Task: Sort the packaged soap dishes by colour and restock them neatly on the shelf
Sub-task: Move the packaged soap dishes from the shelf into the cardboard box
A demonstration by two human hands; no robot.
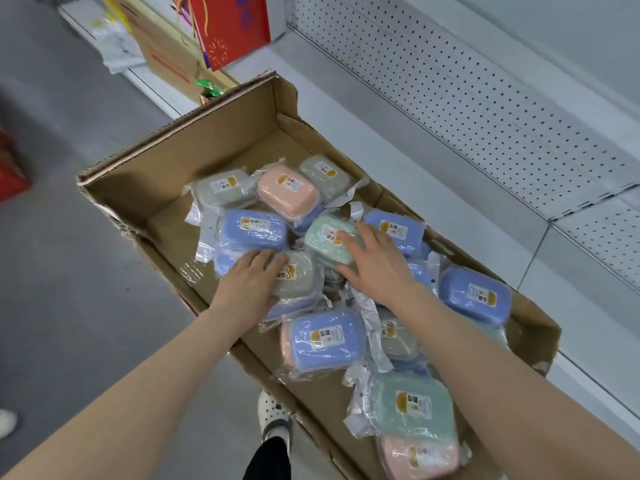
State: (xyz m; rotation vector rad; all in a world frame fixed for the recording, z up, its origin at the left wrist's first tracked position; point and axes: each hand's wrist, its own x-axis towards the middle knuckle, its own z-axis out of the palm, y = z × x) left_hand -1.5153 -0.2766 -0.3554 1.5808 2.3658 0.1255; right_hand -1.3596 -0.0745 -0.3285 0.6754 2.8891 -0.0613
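An open cardboard box [166, 174] holds several plastic-wrapped soap dishes in blue, grey, green and pink. My left hand [247, 284] lies on a grey dish [296, 275] near the box's middle, fingers spread over its left side and thumb against its near edge. My right hand [375, 263] rests flat on a green dish [329, 239], fingers straight. A blue dish [254, 228] sits just beyond my left hand, a pink one [287, 190] further back. Another blue dish [325, 339] lies between my forearms.
A white shelf [381, 119] with a pegboard back [485, 109] runs along the right of the box. A red gift bag [232, 26] and a brown carton [166, 50] stand at the far end. Grey floor lies to the left; my shoe [273, 414] is by the box's near edge.
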